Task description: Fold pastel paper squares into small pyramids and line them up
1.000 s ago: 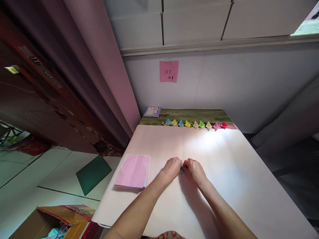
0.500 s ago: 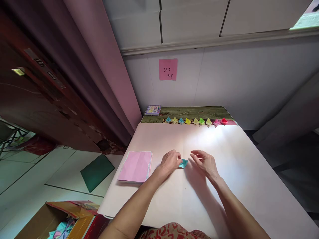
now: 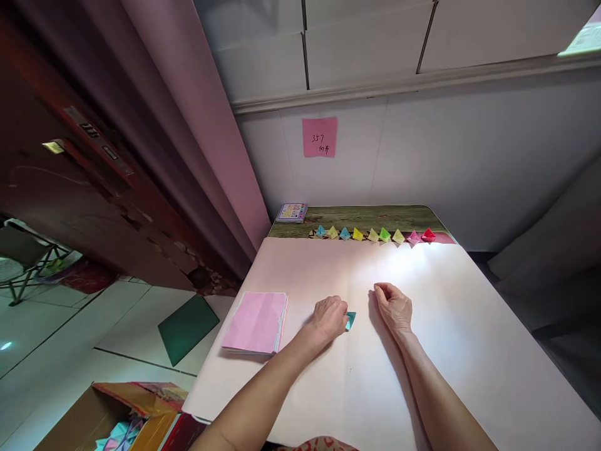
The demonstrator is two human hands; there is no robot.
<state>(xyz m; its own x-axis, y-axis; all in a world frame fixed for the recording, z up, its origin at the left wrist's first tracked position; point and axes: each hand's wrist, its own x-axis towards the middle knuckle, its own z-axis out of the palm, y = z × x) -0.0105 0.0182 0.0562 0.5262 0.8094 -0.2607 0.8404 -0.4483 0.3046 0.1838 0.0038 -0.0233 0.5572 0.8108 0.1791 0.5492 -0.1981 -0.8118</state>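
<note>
A small teal folded paper [image 3: 350,321] sticks out past the fingertips of my left hand [image 3: 330,316]. That hand is closed on it, low over the white-covered table [image 3: 399,363], and covers most of the paper. To the right, apart from the paper, my right hand [image 3: 394,307] has its fingers curled together, with nothing visible in them. At the table's far side stands a row of several small folded paper pieces, among them a yellow one [image 3: 357,234], a green one [image 3: 384,235] and a red one [image 3: 428,235].
A stack of pink paper sheets [image 3: 257,322] lies left of my left hand. Near the far left corner is a small printed pack [image 3: 292,212]. A pink note [image 3: 320,137] is stuck on the wall. On the floor at left stands an open cardboard box [image 3: 70,416].
My right hand has moved a little right, away from the teal paper, and its fingers have curled in. My left hand has turned over more of the paper. The view has shifted slightly.
</note>
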